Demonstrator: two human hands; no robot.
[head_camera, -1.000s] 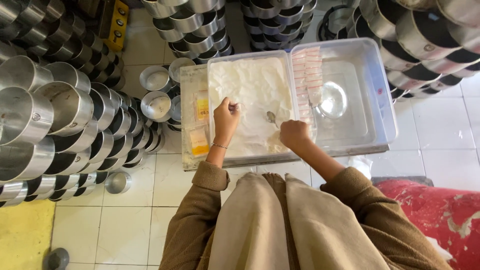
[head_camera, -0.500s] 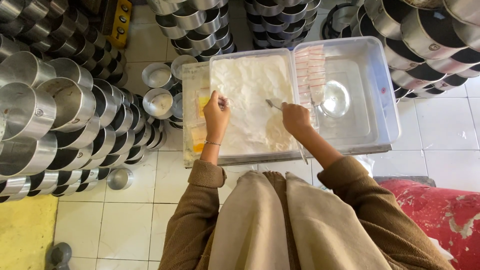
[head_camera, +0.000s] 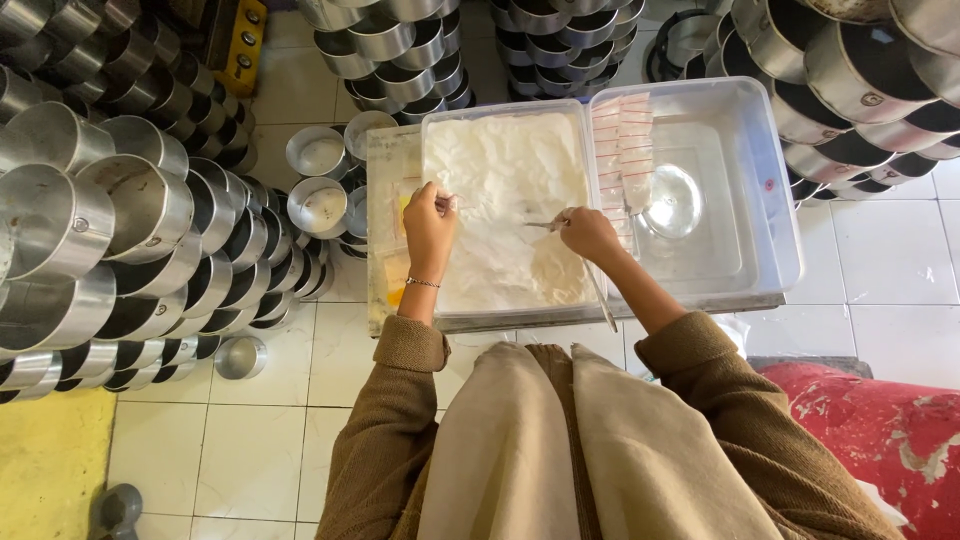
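Her right hand (head_camera: 588, 235) pinches a small metal spoon (head_camera: 545, 224) over the white powder (head_camera: 505, 210) in the clear plastic tub (head_camera: 770, 200); the left hand (head_camera: 430, 225), fingers closed on something small, waits alongside. Stacked metal pots (head_camera: 120, 230) flank both.

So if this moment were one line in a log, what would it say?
left hand: on white sheet in clear tub | right hand: holds thin metal tool | around: stacked metal pots
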